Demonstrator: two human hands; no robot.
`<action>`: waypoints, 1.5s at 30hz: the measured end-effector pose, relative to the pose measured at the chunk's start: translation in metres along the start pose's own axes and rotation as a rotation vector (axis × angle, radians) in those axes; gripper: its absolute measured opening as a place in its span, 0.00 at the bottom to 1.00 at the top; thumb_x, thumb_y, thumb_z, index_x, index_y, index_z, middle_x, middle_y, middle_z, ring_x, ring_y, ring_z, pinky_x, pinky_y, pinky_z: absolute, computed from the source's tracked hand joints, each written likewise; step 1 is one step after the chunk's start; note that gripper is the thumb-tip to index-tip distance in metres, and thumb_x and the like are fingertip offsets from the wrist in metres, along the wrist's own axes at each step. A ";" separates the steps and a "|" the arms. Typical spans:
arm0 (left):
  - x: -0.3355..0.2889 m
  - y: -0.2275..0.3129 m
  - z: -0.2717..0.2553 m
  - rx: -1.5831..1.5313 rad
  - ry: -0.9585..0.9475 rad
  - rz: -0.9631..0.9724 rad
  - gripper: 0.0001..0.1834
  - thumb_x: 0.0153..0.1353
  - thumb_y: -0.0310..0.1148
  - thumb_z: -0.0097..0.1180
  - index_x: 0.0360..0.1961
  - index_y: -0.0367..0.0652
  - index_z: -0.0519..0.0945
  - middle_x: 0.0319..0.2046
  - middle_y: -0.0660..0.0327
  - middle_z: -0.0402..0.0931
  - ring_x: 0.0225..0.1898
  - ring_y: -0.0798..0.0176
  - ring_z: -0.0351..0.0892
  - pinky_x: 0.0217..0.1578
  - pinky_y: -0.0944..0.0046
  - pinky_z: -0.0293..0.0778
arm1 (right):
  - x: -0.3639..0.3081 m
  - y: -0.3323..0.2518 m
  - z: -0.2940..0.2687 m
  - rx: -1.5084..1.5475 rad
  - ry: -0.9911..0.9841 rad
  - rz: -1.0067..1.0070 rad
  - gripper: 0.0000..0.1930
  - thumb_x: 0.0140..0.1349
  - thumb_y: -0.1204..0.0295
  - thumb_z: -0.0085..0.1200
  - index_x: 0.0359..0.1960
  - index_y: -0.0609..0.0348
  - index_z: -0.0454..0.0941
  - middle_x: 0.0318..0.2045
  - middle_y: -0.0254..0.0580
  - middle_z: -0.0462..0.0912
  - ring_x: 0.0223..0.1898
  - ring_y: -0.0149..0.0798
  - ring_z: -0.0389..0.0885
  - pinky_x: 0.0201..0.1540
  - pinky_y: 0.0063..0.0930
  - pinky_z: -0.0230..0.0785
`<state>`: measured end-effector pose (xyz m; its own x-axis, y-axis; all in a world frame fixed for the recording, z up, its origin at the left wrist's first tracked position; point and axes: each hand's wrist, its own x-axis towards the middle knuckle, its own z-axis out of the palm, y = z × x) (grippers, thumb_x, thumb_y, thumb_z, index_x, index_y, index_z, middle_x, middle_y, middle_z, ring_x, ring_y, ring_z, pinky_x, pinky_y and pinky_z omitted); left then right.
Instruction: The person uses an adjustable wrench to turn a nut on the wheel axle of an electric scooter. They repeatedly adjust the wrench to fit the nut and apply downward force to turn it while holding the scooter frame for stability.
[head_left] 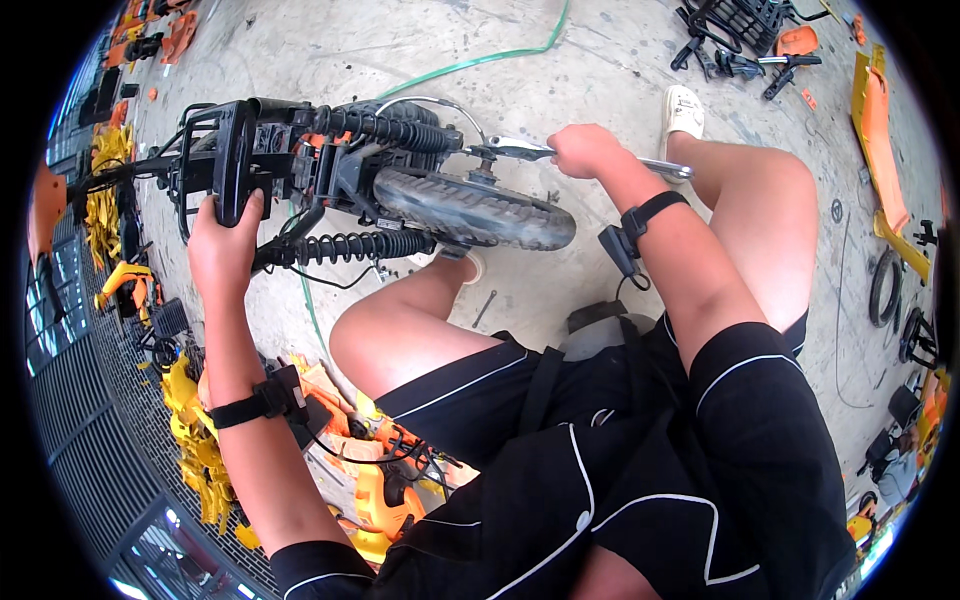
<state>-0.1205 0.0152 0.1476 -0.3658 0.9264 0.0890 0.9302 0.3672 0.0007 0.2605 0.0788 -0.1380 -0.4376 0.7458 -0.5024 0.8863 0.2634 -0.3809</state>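
A small two-wheeler with a black frame lies ahead of me, its knobbly rear wheel (475, 208) pointing towards me. Coil-spring shock absorbers (375, 245) flank the wheel. My left hand (225, 240) is closed around the near end of a black, flat, upright part (235, 160) on the frame. In my closed right hand (587, 152) is a long silver wrench (665, 168); its handle sticks out behind the fist. The wrench's front end reaches the axle area (483, 158) beside the wheel; its exact seating is too small to tell.
A green hose (480, 60) runs across the concrete floor. A small spanner (485, 308) lies near my left leg. Orange and yellow panels (385, 500) are piled at the left. Black parts (740, 30) lie at the far right, with a yellow-orange panel (880, 150) nearby.
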 end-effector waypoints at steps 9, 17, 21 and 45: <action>0.006 -0.007 0.007 0.019 0.000 -0.037 0.31 0.53 0.60 0.64 0.41 0.39 0.82 0.31 0.52 0.84 0.35 0.49 0.84 0.39 0.56 0.76 | 0.010 0.002 0.019 -0.021 -0.014 0.043 0.14 0.60 0.66 0.51 0.45 0.52 0.83 0.43 0.46 0.85 0.46 0.51 0.83 0.48 0.45 0.76; 0.006 -0.005 0.009 0.009 0.039 0.003 0.30 0.55 0.57 0.65 0.41 0.38 0.81 0.27 0.55 0.82 0.28 0.56 0.81 0.36 0.60 0.75 | 0.042 0.008 0.041 0.152 -0.060 0.047 0.15 0.62 0.59 0.53 0.44 0.54 0.82 0.41 0.50 0.85 0.45 0.53 0.82 0.48 0.46 0.74; 0.007 -0.006 0.012 0.050 0.086 0.028 0.33 0.55 0.54 0.68 0.45 0.31 0.79 0.29 0.55 0.82 0.30 0.59 0.81 0.38 0.61 0.75 | 0.071 0.032 0.087 0.187 -0.116 0.076 0.17 0.62 0.57 0.54 0.44 0.54 0.82 0.41 0.50 0.85 0.45 0.53 0.82 0.48 0.45 0.74; 0.008 -0.007 0.011 0.049 0.073 0.044 0.30 0.56 0.55 0.66 0.42 0.36 0.80 0.26 0.55 0.81 0.27 0.59 0.80 0.36 0.62 0.74 | 0.053 0.068 0.070 0.266 -0.044 0.082 0.18 0.65 0.55 0.54 0.41 0.58 0.84 0.36 0.49 0.86 0.43 0.52 0.83 0.46 0.45 0.74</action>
<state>-0.1308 0.0211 0.1375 -0.3198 0.9338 0.1603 0.9419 0.3316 -0.0529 0.2871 0.0935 -0.2455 -0.3776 0.7291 -0.5708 0.8504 0.0291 -0.5254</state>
